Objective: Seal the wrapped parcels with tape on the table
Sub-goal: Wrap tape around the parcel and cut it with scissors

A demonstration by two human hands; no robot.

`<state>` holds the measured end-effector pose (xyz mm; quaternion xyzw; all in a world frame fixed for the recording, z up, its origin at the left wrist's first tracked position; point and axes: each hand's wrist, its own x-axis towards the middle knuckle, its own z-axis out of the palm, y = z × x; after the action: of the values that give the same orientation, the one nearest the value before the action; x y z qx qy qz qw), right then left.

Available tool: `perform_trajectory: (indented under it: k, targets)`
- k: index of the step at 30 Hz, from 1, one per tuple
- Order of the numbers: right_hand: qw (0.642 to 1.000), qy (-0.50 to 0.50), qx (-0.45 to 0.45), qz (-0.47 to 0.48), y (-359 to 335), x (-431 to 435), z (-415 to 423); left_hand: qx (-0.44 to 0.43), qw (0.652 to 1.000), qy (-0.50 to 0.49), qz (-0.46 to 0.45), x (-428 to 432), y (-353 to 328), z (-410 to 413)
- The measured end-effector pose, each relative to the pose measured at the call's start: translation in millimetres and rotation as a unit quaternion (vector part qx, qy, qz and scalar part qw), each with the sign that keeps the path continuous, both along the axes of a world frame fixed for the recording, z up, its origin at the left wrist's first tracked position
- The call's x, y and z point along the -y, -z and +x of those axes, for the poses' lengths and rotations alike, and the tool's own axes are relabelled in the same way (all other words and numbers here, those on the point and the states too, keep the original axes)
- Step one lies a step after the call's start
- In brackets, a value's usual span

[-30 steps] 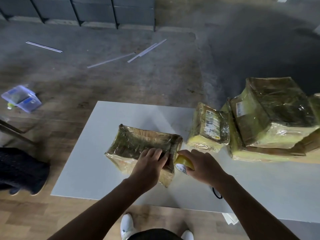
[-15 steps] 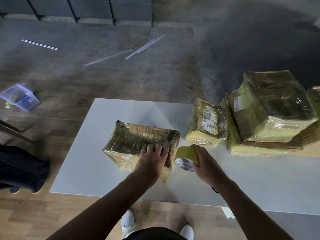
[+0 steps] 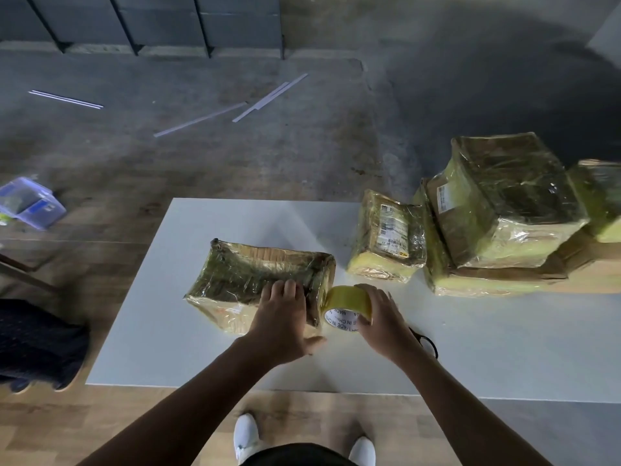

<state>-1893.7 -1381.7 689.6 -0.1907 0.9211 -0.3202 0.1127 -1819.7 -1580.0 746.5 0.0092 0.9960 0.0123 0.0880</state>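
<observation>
Grey and wood floor (image 3: 302, 146) all round, with thin pale strips (image 3: 201, 119) and a clear plastic box (image 3: 28, 203) lying well beyond the left edge. White table (image 3: 151, 331) across the near middle: bare surface from the work out to the left edge, along the near edge, and right of the hands below the stack. Stack of wrapped parcels (image 3: 504, 203) at the far right, hiding the far edge there. Wrapped parcel (image 3: 242, 274) mid-table, apart from every edge. Smaller labelled parcel (image 3: 386, 240) between it and the stack, near the far edge. Left hand (image 3: 282, 324) flat on the wrapped parcel's right end, fingers straight, pressing. Right hand (image 3: 386, 321) curled round the yellow tape roll (image 3: 347, 301), held against that same right end. Black loop (image 3: 428, 341) on the table beside the right wrist.
</observation>
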Motion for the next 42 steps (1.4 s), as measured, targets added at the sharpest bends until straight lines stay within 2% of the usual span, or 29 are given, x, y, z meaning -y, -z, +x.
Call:
perform_trajectory:
  k: [4,7,11,14,17,22,24,26,28,30,32,34,37,42]
  targets:
    - [0.999,0.000,0.031,-0.022,11,-19,4,-0.033,0.998,-0.033,-0.033,-17,-2,3]
    - [0.997,-0.035,0.076,-0.001,20,-39,5,-0.073,0.997,-0.003,-0.007,-26,-1,3]
    - [0.997,0.038,0.060,0.044,31,-58,5,-0.160,0.986,0.030,0.024,-46,-3,-4]
    - [0.991,0.070,0.045,0.100,33,-70,5,-0.161,0.985,0.042,0.045,-58,-5,-13]
    - [0.996,0.068,0.042,0.034,31,-70,8,-0.134,0.988,0.044,0.057,-54,-5,-23]
    - [0.997,-0.019,0.050,-0.055,20,-27,7,-0.108,0.992,0.001,0.057,-29,7,-17]
    - [0.986,0.037,0.124,-0.108,15,-6,5,-0.111,0.992,-0.012,0.061,-27,16,-6]
    - [0.945,0.125,0.240,-0.186,13,10,4,-0.107,0.993,-0.018,0.046,-30,23,1]
    - [0.923,0.178,0.271,-0.207,14,19,4,-0.116,0.992,-0.026,0.035,-31,27,-2]
    - [0.944,0.175,0.231,-0.160,9,19,4,-0.123,0.991,-0.034,0.029,-32,29,-6]
    - [0.974,0.150,0.141,-0.089,3,11,3,-0.121,0.992,-0.041,0.021,-32,32,-9]
    - [0.989,0.123,0.052,-0.060,-2,1,4,-0.103,0.994,-0.044,0.018,-34,35,-9]
    - [0.998,0.065,0.001,0.012,2,-21,10,-0.096,0.994,-0.051,0.017,-34,37,-11]
    - [0.985,0.008,-0.022,0.169,19,-29,13,-0.099,0.993,-0.048,0.029,-30,35,-13]
